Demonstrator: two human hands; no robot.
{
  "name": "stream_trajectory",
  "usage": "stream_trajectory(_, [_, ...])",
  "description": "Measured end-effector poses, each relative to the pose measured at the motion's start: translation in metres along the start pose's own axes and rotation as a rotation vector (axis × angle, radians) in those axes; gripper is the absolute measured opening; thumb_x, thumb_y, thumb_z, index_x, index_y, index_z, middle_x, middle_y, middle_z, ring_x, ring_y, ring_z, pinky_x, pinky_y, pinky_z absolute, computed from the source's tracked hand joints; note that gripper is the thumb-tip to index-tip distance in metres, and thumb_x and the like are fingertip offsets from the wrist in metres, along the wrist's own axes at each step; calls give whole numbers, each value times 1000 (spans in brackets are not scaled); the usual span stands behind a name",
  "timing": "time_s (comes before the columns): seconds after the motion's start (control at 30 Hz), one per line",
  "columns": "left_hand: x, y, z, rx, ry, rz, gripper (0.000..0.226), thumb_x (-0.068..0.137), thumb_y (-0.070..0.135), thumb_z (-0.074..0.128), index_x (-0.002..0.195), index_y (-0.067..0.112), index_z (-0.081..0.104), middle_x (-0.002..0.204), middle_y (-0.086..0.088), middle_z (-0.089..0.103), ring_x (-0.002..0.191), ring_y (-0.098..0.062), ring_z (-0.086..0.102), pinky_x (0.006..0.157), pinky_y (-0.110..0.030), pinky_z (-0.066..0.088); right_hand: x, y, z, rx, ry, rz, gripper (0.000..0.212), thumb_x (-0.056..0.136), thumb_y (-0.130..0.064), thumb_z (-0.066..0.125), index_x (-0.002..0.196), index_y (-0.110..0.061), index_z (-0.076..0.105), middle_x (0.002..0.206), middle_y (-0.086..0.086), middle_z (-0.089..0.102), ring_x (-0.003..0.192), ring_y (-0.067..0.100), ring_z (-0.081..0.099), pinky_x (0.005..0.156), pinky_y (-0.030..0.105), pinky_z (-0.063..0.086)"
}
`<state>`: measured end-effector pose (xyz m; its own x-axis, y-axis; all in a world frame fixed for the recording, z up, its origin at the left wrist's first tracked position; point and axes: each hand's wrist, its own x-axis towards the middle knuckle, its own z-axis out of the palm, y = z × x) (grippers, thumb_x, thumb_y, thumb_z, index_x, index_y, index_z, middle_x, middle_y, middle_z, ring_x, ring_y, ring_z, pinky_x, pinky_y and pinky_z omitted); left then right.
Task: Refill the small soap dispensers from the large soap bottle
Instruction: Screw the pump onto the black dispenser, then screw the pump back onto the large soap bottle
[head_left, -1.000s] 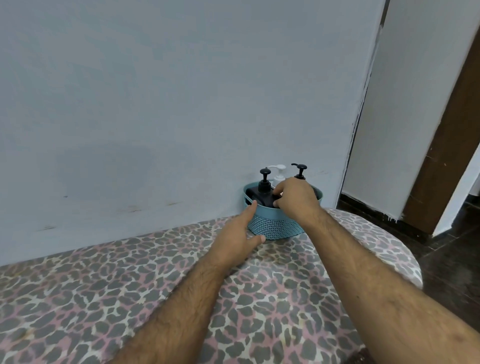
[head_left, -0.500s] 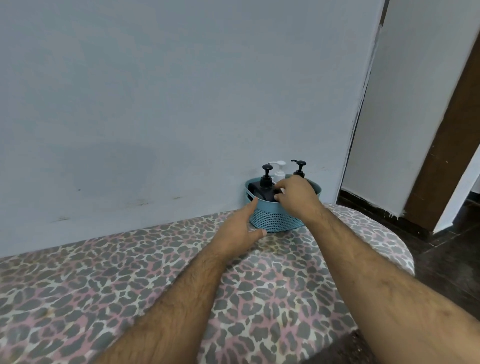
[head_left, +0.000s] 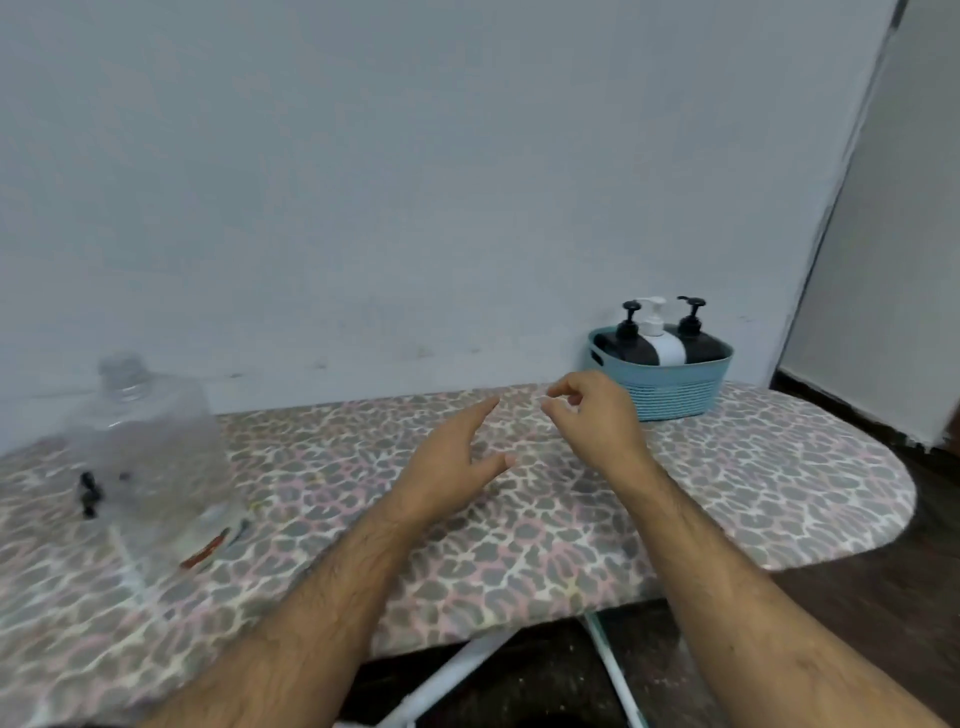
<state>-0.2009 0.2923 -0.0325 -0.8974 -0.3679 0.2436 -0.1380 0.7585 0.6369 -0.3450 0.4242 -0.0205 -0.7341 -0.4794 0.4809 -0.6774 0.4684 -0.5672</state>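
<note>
A blue basket (head_left: 675, 389) stands against the wall at the far right of the ironing board. Inside it stand two black pump dispensers (head_left: 623, 338) (head_left: 696, 335) with a white pump dispenser (head_left: 661, 340) between them. A large clear plastic bottle (head_left: 140, 457) stands on the board at the far left, blurred. My left hand (head_left: 452, 462) hovers over the middle of the board, fingers apart and holding nothing. My right hand (head_left: 597, 415) hangs just left of the basket, fingers loosely curled and empty, clear of the basket.
The ironing board (head_left: 519, 519) has a leopard-print cover and a rounded right end. Its white metal legs (head_left: 452, 675) show below the near edge. A pale wall (head_left: 415, 182) runs behind it, and dark floor (head_left: 909, 571) lies to the right.
Both hands have come off the basket and drawn back to the left. My view has swung left and down, bringing the large clear bottle into sight.
</note>
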Motion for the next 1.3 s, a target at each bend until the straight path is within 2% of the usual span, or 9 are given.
stream_trajectory(0.37, [-127, -31, -67, 30, 180, -120, 68, 93, 42, 64, 152, 28, 35, 154, 7, 39, 140, -12, 37, 112, -32, 35, -77, -103, 43, 183, -183, -67, 21, 89, -31, 67, 104, -17, 73, 102, -4, 70, 90, 10, 62, 83, 31, 53])
stream_trajectory(0.57, [-177, -47, -98, 44, 612, -146, 30, 94, 39, 64, 118, 21, 68, 113, 9, 68, 105, -5, 61, 91, -28, 50, -99, -147, 63, 315, -261, -86, 19, 88, -32, 69, 101, -19, 72, 95, -6, 69, 86, 9, 64, 82, 36, 57])
stream_trajectory(0.67, [-191, -55, -111, 33, 821, -176, 15, 92, 36, 67, 100, 24, 67, 93, 11, 64, 87, -3, 59, 79, -29, 52, -106, -164, 75, 358, -292, -94, 19, 89, -31, 69, 103, -18, 72, 94, -7, 68, 87, 9, 64, 83, 36, 57])
stream_trajectory(0.77, [-194, -67, -124, 30, 941, -238, 25, 87, 37, 72, 103, 22, 60, 96, 10, 56, 91, -11, 56, 80, -30, 49, -111, -178, 87, 398, -317, -106, 19, 89, -29, 69, 103, -17, 71, 93, -8, 67, 87, 10, 64, 83, 35, 56])
stream_trajectory(0.9, [-185, -79, -136, 2, 952, -359, 69, 76, 46, 79, 133, 22, 47, 125, 6, 49, 116, -15, 50, 99, -36, 46, -117, -188, 106, 432, -333, -111, 19, 88, -31, 69, 103, -19, 71, 94, -8, 68, 87, 9, 64, 80, 31, 55])
stream_trajectory(1.03, [-169, -92, -140, -86, 891, -408, 100, 67, 53, 84, 148, 21, 33, 144, 0, 45, 131, -20, 45, 107, -49, 43, -116, -189, 117, 449, -336, -108, 16, 89, -34, 69, 99, -22, 70, 93, -9, 68, 85, 7, 64, 79, 29, 55])
stream_trajectory(1.13, [-159, -99, -141, -126, 861, -406, 98, 63, 51, 86, 143, 23, 37, 137, 4, 51, 127, -18, 50, 103, -48, 47, -115, -187, 118, 471, -328, -97, 11, 89, -33, 69, 95, -23, 69, 90, -9, 68, 84, 6, 64, 76, 25, 53])
stream_trajectory(1.23, [-153, -102, -141, -204, 830, -383, 80, 68, 40, 88, 133, 26, 44, 121, 12, 56, 117, -15, 57, 95, -34, 49, -114, -185, 119, 489, -324, -90, 9, 89, -31, 69, 93, -23, 69, 89, -9, 68, 82, 6, 63, 74, 24, 51])
stream_trajectory(1.3, [-150, -106, -140, -239, 808, -400, 82, 72, 38, 86, 140, 22, 42, 128, 7, 58, 120, -16, 55, 97, -32, 47, -114, -183, 120, 481, -333, -79, 9, 90, -30, 69, 96, -23, 69, 91, -10, 67, 84, 4, 62, 75, 23, 51])
